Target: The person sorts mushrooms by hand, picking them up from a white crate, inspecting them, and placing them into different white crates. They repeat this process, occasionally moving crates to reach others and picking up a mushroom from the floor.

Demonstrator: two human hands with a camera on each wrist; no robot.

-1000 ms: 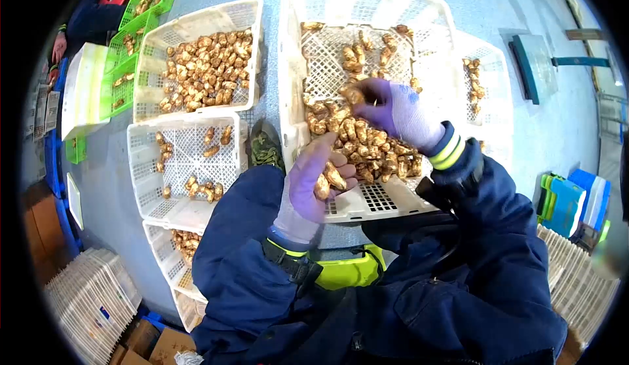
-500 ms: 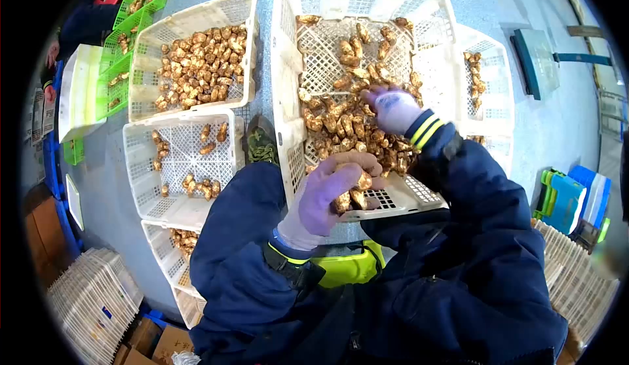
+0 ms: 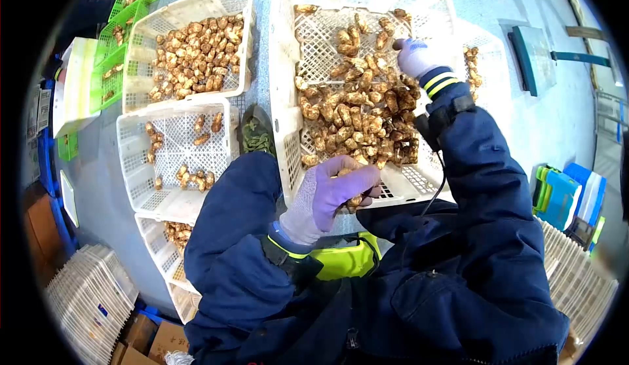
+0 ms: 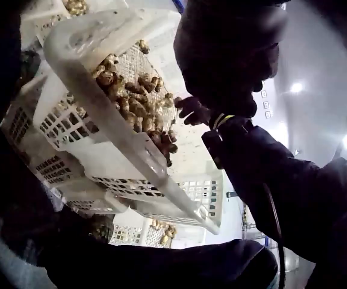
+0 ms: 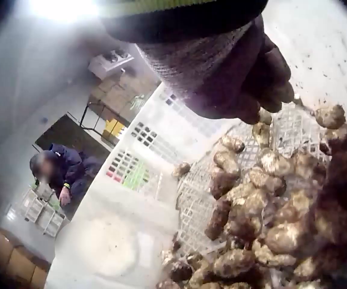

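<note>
As I read it, left hand (image 3: 334, 191): curled round brown lumps (image 3: 356, 202) at crate (image 3: 282, 70) near rim
Right hand (image 3: 414, 56): fingers bent on far heap (image 3: 360, 116); can't tell grip

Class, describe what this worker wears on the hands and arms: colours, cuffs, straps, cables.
The left hand and right hand wear purple gloves with pale knit backs. The sleeves are dark navy, with yellow-striped cuffs. A black strap circles each wrist; a thin black cable runs from the right one.

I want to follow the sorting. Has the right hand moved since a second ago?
Yes. The right hand went from mid-pile toward the far right side of the big white crate.
</note>
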